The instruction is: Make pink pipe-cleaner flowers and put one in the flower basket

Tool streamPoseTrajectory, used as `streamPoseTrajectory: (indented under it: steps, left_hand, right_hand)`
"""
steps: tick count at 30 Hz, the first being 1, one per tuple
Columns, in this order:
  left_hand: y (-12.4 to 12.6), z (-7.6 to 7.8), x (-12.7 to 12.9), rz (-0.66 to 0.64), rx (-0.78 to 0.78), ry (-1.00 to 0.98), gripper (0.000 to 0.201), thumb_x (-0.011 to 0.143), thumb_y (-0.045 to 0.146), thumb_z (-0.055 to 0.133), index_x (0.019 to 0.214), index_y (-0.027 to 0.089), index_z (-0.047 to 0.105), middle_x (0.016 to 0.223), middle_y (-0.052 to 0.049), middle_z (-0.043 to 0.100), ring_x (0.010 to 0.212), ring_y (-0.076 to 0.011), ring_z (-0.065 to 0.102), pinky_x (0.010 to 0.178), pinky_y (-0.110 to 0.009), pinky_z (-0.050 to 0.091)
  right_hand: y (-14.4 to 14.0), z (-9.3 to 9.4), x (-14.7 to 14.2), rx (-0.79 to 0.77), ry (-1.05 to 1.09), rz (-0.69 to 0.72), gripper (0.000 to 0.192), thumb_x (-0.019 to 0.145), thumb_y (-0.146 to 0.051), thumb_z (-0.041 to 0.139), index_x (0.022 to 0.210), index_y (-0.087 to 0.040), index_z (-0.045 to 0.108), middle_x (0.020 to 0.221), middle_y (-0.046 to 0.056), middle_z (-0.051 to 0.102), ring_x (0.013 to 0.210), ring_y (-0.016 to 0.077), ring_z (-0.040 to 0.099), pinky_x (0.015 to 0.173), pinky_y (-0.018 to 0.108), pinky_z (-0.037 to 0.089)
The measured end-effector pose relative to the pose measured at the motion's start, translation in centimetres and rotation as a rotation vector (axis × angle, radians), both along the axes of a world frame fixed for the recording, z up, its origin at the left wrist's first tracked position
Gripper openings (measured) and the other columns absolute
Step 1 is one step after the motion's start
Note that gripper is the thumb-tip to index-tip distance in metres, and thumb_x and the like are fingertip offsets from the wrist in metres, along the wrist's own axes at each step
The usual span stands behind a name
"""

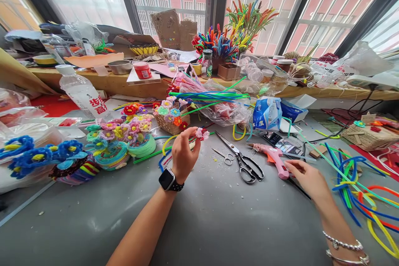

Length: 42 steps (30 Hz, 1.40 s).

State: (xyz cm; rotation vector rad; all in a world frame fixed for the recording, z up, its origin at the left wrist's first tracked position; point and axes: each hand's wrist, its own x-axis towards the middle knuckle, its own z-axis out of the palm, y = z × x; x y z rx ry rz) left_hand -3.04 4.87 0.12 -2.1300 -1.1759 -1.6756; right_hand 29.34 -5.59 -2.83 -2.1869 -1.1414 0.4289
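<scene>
Pointing left, the glue gun [278, 160] lies crosswise.

left hand [183, 153] is bare, with a smartwatch [167, 179] at the wrist, rounded-square dark face, black strap [178, 187] with tiny pale dots. right hand [307, 176] is bare too, but that arm's got a silver beaded bracelet [346, 242] with a little charm [335, 245] plus a second silver bracelet [349, 259]

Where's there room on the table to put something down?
On the grey table, with only tiny scraps: between the left arm and right arm, nearer than the big scissors; also left of the left arm, in front of the flower pots. It's crowded on the right with fuzzy stems, and on the back ledge.
</scene>
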Motion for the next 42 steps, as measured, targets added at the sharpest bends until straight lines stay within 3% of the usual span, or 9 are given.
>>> streamPoseTrajectory:
  steps: [8,13,20,42]
  left_hand:
    - [-0.1,0.0,0.0,0.021,0.001,0.012,0.031,0.072,0.012,0.054,0.102,0.017,0.047,0.082,-0.003,0.063,0.072,-0.0136,0.059,0.07,-0.025,0.044]
    - [-0.1,0.0,0.0,0.006,-0.004,0.01,0.03,0.072,0.013,0.054,0.101,0.018,0.047,0.082,-0.003,0.063,0.073,-0.0139,0.059,0.071,-0.025,0.044]
    - [-0.1,0.0,0.0,0.015,-0.013,0.022,0.032,0.071,0.012,0.055,0.102,0.017,0.046,0.082,-0.003,0.063,0.073,-0.0139,0.059,0.072,-0.025,0.044]
    - [-0.1,0.1,0.0,-0.011,-0.021,0.007,0.032,0.072,0.012,0.054,0.102,0.018,0.045,0.08,-0.002,0.062,0.072,-0.0137,0.059,0.072,-0.027,0.045]
  right_hand:
    - [0.7,-0.4,0.4,-0.138,0.049,0.049,0.041,0.059,-0.049,0.05,0.079,-0.016,0.063,0.071,0.007,0.066,0.063,0.0211,0.059,0.059,0.03,0.042]
    - [1.0,-0.1,0.4,-0.123,0.183,0.062,0.035,0.058,-0.044,0.054,0.076,-0.015,0.061,0.066,0.005,0.064,0.05,0.0156,0.054,0.049,0.026,0.041]
    - [1.5,0.4,0.0,-0.142,0.253,0.05,0.03,0.057,-0.04,0.054,0.071,-0.014,0.06,0.058,0.003,0.06,0.046,0.0131,0.049,0.044,0.024,0.037]
    - [1.7,-0.1,0.6,-0.242,-0.018,0.121,0.04,0.067,-0.043,0.043,0.084,-0.013,0.064,0.063,0.005,0.065,0.054,0.0191,0.057,0.049,0.026,0.038]
